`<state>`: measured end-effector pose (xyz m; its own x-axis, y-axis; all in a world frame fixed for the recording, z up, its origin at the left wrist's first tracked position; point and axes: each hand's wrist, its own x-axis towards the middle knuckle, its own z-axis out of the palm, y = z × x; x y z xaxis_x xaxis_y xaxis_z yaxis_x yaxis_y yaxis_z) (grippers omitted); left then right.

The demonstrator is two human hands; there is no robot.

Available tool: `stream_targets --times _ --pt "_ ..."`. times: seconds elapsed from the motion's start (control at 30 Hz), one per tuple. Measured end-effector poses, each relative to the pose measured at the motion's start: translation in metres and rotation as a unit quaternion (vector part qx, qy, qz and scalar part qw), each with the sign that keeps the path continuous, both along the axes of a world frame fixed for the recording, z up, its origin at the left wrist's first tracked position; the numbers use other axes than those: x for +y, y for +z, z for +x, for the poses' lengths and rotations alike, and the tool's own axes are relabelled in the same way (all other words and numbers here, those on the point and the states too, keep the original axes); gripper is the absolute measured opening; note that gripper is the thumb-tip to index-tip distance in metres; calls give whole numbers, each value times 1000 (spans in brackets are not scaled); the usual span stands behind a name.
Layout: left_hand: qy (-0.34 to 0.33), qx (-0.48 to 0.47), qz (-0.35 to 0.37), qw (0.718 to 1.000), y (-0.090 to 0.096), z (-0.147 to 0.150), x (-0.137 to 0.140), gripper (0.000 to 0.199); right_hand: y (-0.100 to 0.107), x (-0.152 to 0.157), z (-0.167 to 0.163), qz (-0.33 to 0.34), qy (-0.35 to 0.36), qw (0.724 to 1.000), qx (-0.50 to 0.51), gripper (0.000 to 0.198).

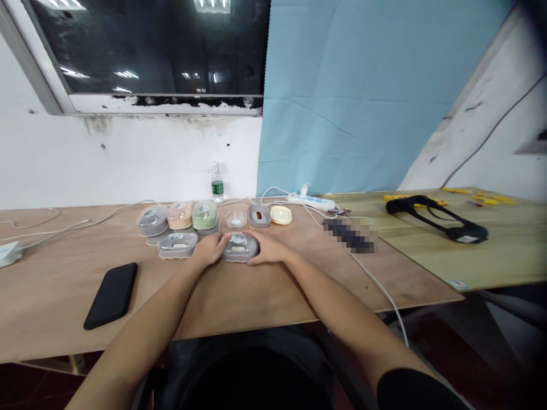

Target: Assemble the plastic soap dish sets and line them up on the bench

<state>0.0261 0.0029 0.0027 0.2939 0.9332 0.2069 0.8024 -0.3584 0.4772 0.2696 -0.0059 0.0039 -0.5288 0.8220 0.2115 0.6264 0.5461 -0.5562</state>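
A grey oval lidded plastic box with a round label stands near the middle of the table. My left hand grips its left side, the thumb on the lid edge. On the opposite side my right hand closes around the box's right end. Just left of my left hand stands a similar grey box. Behind that are a pink-lidded box, a green-lidded box and another grey box. Beyond my hands sit a clear shallow piece, a grey piece with a brown slot and a yellow tray.
A black phone lies at left. By the wall are a water bottle and a power strip; white cables cross the table. A pixelated dark object lies right. A black frame rests on the adjoining table.
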Motion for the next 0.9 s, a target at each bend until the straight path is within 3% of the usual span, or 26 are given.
stream_targets --times 0.4,0.73,0.9 --pt "-2 -13 21 1000 1 2 -1 66 -1 1 0 66 -15 998 -12 103" --pt "34 2 -15 999 0 2 -2 75 0 1 -2 105 -17 994 -10 101" --pt "34 -20 12 999 0 1 -3 70 1 0 -1 117 -21 993 12 100"
